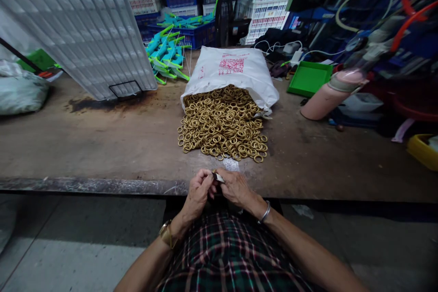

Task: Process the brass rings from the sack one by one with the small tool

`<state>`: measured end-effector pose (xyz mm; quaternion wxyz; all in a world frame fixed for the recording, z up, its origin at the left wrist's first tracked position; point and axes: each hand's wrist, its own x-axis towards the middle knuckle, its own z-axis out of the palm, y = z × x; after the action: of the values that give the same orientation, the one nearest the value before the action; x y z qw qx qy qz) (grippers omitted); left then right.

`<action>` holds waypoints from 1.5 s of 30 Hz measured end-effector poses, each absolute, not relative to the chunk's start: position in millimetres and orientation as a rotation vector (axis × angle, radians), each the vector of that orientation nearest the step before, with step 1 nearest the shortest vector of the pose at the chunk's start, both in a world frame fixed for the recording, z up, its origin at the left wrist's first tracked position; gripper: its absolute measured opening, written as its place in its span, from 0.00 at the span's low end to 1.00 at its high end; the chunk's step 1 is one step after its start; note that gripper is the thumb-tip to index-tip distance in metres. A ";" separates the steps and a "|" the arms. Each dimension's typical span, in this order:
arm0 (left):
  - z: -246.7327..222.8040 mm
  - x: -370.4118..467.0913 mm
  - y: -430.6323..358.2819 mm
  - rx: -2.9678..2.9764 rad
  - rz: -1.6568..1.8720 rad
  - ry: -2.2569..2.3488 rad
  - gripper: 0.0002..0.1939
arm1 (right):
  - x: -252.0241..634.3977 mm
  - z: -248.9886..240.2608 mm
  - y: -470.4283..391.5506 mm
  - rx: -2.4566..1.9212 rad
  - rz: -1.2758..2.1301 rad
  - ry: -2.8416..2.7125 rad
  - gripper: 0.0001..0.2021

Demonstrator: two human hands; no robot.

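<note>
Brass-coloured rings spill from the mouth of a white bag onto the table, their loose front fringe lying near the middle of its front edge, just beyond my fingers. At that edge, my left hand and right hand meet, both grips narrow. Between the fingertips, I pinch a small dark-and-white piece: my left thumb and fingers close at its dark end, my right ones at its pale end. The curled fingers hide the rest, so I cannot tell whether a ring is caught in there too.

Towards the far left corner, a ribbed translucent panel leans at a tilt, with teal-and-green plastic pieces between it and the bag. Right of the bag, towards the far edge, sits a green tray; a pink cylinder tilts nearby, and a yellow container is at the right edge.
</note>
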<state>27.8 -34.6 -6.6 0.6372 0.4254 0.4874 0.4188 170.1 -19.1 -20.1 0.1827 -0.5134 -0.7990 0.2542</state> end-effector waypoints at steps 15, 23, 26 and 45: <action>-9.1 24.4 -36.8 1.056 0.987 1.158 0.16 | 167.4 -14.1 -18.6 -1.538 0.667 -2.376 0.13; -5.6 24.2 -38.6 1.064 1.003 1.171 0.15 | 162.9 -11.0 -22.0 -1.584 0.646 -2.376 0.13; -6.5 23.5 -39.6 1.076 1.009 1.171 0.15 | 161.7 -9.7 -22.7 -1.593 0.645 -2.360 0.13; -8.2 17.7 -40.4 1.147 0.977 1.118 0.17 | 164.2 -13.6 -20.4 -1.541 0.708 -2.426 0.12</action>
<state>17.7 -40.4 -8.2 0.5916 0.4929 0.4805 0.4198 164.2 -20.4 -13.6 0.0905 -0.5183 -0.8163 0.2383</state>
